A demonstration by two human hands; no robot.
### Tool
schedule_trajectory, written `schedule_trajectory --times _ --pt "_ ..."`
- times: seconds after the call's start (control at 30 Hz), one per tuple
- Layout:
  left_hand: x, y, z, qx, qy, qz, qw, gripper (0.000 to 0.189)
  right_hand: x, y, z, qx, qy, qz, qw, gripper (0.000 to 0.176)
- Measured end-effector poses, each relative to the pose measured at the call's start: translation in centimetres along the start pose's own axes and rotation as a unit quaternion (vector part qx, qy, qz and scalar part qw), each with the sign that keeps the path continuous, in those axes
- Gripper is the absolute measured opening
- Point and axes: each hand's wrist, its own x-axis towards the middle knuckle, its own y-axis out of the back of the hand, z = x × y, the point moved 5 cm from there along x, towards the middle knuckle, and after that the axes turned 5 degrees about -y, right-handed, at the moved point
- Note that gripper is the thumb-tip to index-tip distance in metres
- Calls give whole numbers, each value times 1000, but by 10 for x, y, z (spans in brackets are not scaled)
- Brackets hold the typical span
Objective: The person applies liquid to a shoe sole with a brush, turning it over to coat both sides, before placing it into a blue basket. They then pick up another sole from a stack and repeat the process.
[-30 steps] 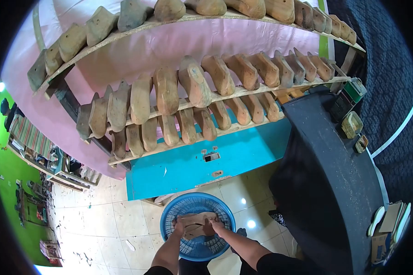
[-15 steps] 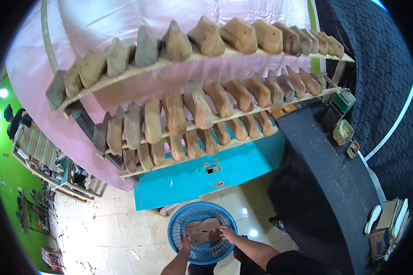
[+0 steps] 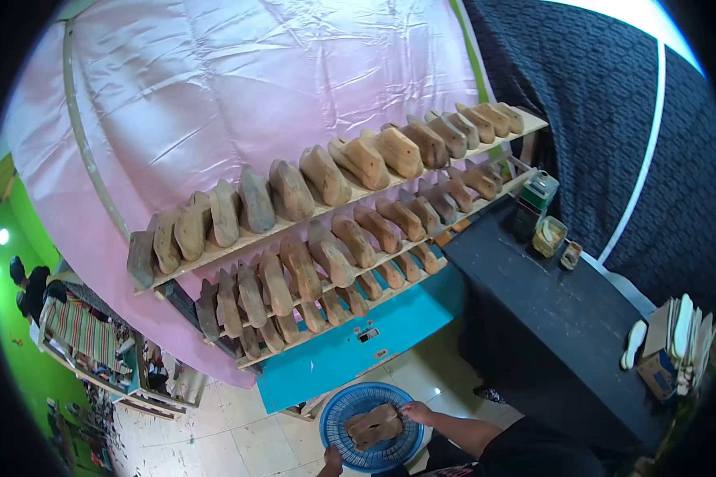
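A round blue plastic basket (image 3: 336, 405) is low in the head view, close in front of my body. Brown wooden shoe lasts (image 3: 374, 427) lie together on its bottom. My left hand (image 3: 332, 459) is closed at the basket's near left rim. On the opposite side, my right hand (image 3: 418, 412) has its fingers closed over the right rim. Neither hand is on the lasts.
Rows of wooden shoe lasts (image 3: 294, 191) fill a tiered rack ahead, above a turquoise panel (image 3: 310, 381). To the right stands a dark-covered table (image 3: 549, 318) with small containers (image 3: 547, 236) and a cardboard box (image 3: 656, 370). A person (image 3: 32, 290) is at the far left.
Both hands have moved from the lasts inside the basket out to its rim. The view has tilted, so the rack and basket sit lower in it.
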Motion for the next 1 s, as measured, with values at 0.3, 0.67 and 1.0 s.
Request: schedule_trajectory --times 0.3,0.67,1.0 --pt "-25 0 9 311 70 -263 911 43 -112 60 70 -255 -44 169 951 38" --pt "-70 -35 31 349 40 -222 910 34 -178 117 272 -252 -185 165 936 51" --pt "-122 -236 -5 500 -333 -456 657 28 -217 313 232 -165 -51 200 964 35"
